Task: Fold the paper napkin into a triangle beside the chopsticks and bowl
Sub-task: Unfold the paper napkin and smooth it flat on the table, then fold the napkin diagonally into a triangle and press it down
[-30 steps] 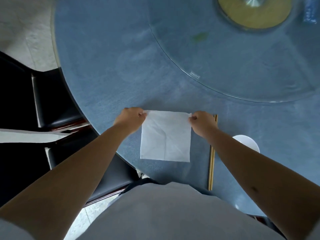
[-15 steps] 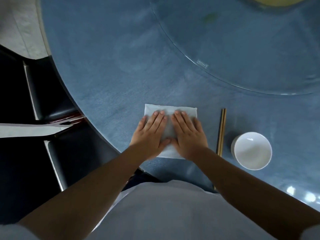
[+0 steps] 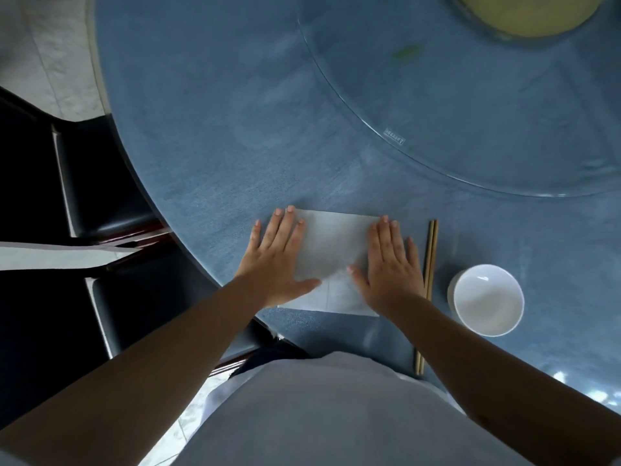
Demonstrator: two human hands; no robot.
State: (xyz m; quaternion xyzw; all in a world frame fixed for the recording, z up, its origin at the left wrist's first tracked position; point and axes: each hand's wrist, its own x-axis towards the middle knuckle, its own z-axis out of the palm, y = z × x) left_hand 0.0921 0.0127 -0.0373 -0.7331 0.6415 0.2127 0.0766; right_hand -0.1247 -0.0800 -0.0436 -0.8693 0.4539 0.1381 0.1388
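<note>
Both hands lie flat with fingers spread, gripping nothing — the left hand point(image 3: 277, 260) and right hand point(image 3: 391, 267) press the square white paper napkin point(image 3: 332, 253) onto the blue table point(image 3: 218, 146), just left of the wooden chopsticks point(image 3: 430, 250) and round white bowl point(image 3: 487, 299).

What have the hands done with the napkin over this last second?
The left hand and right hand let go of the napkin's far corners, pressed flat at its middle, then slid apart to its sides. Napkin, chopsticks and bowl stayed put.
</note>
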